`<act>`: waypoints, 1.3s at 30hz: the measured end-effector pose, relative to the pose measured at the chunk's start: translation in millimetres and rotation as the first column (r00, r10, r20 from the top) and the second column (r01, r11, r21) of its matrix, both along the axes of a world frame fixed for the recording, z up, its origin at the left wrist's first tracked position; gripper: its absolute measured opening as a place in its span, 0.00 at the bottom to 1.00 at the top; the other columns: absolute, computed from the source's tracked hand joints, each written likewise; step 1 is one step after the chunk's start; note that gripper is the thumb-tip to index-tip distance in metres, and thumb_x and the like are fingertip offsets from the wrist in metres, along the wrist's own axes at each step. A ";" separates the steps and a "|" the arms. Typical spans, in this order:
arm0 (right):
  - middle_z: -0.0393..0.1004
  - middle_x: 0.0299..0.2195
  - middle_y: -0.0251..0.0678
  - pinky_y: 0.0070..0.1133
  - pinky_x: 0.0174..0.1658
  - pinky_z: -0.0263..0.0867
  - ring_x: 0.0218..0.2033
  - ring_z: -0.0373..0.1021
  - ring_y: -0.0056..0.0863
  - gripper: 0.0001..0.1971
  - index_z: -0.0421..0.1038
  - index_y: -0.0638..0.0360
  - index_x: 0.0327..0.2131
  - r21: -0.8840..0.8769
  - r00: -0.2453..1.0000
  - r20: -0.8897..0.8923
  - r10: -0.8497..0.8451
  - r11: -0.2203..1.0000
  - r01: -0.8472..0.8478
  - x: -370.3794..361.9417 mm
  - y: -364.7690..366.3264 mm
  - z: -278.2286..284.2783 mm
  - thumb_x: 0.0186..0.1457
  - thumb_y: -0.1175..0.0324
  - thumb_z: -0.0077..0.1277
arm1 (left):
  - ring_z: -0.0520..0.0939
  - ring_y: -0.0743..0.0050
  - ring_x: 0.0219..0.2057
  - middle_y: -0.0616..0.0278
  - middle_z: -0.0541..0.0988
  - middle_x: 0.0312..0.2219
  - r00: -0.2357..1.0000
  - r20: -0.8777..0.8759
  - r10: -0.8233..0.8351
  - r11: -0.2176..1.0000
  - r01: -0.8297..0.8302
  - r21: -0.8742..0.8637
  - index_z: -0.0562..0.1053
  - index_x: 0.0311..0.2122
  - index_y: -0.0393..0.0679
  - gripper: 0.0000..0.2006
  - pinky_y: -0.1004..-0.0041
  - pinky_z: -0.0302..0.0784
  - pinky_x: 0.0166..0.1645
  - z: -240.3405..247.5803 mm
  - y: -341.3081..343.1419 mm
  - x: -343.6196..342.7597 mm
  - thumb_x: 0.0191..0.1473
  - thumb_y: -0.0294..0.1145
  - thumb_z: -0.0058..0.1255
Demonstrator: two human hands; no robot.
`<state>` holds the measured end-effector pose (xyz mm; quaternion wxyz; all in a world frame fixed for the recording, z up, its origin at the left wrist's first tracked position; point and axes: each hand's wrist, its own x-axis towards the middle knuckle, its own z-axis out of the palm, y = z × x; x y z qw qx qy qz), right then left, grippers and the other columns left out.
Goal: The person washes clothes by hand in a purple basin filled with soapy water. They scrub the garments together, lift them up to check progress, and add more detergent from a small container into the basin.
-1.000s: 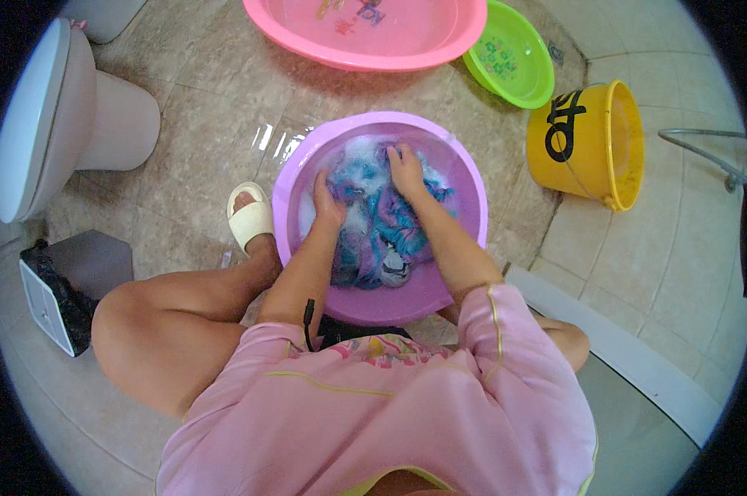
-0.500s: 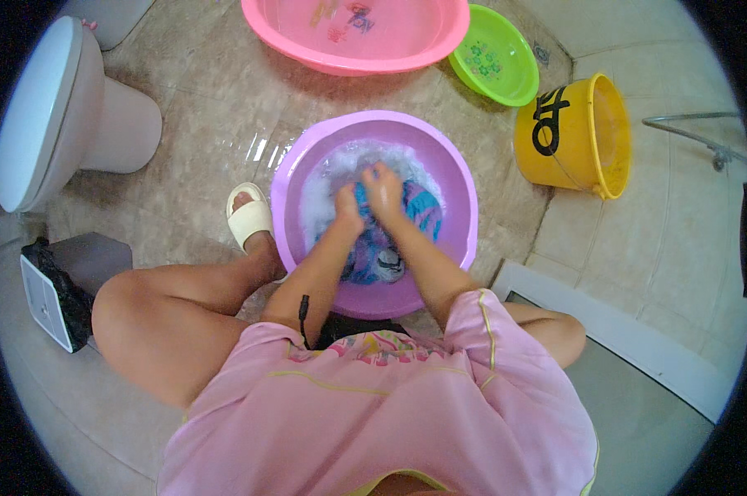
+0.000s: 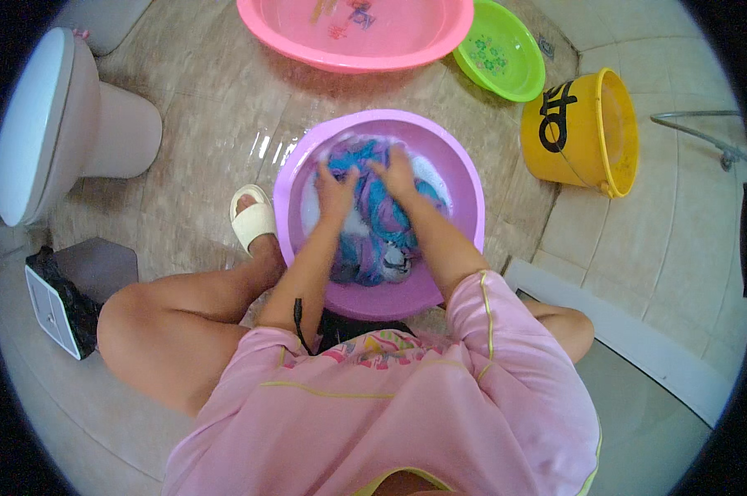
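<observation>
A wet blue and purple patterned cloth (image 3: pixel 386 211) lies bunched in soapy water inside a purple basin (image 3: pixel 464 273). White suds float around it. Over the basin's left half, my left hand (image 3: pixel 335 194) is closed loosely on the cloth, thumb and fingers on either side of a fold. My right hand (image 3: pixel 397 175) grips the same cloth a little to the right, its fingers partly blurred. A raised part of the cloth stretches between and beyond both hands at the far side. A grey-white patch of the cloth shows near the basin's close edge.
Beyond the basin stand a large pink tub (image 3: pixel 365 61), a green basin (image 3: pixel 506 54) and a yellow bucket (image 3: pixel 559 132). At the left are a white toilet (image 3: pixel 117 124) and a bin (image 3: pixel 101 264) with a black liner. A metal rail (image 3: pixel 692 122) is on the right wall.
My hands, close together before, have moved apart. The far part of the cloth has been drawn up out of the suds between them.
</observation>
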<state>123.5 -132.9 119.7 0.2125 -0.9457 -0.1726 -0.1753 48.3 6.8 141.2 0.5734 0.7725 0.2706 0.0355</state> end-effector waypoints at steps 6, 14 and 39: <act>0.67 0.36 0.54 0.32 0.44 0.59 0.39 0.65 0.43 0.16 0.70 0.64 0.31 -0.204 0.695 -0.718 -0.011 0.959 -0.195 11.5 -21.2 -18.0 0.40 0.62 0.46 | 0.66 0.46 0.47 0.43 0.64 0.46 0.872 -0.337 -0.355 0.841 0.455 0.293 0.49 0.56 0.51 0.32 0.60 0.61 0.49 -18.2 -5.9 -5.0 0.47 0.47 0.44; 0.61 0.43 0.46 0.28 0.48 0.56 0.45 0.58 0.42 0.16 0.66 0.67 0.30 0.339 0.919 -0.316 0.235 0.933 -0.122 -66.5 21.2 83.6 0.31 0.72 0.48 | 0.68 0.60 0.44 0.53 0.67 0.44 0.934 -0.260 0.245 0.004 -0.269 -0.963 0.62 0.48 0.43 0.26 0.60 0.58 0.51 23.7 -15.9 9.4 0.49 0.51 0.39; 0.70 0.28 0.54 0.35 0.36 0.63 0.31 0.68 0.49 0.18 0.69 0.66 0.29 0.090 0.829 -0.553 -0.088 0.982 0.165 20.9 -11.5 23.7 0.43 0.58 0.46 | 0.67 0.52 0.45 0.50 0.66 0.45 0.912 -0.155 0.379 0.070 -0.196 -0.978 0.62 0.47 0.37 0.28 0.60 0.54 0.54 20.6 -0.6 11.4 0.47 0.51 0.40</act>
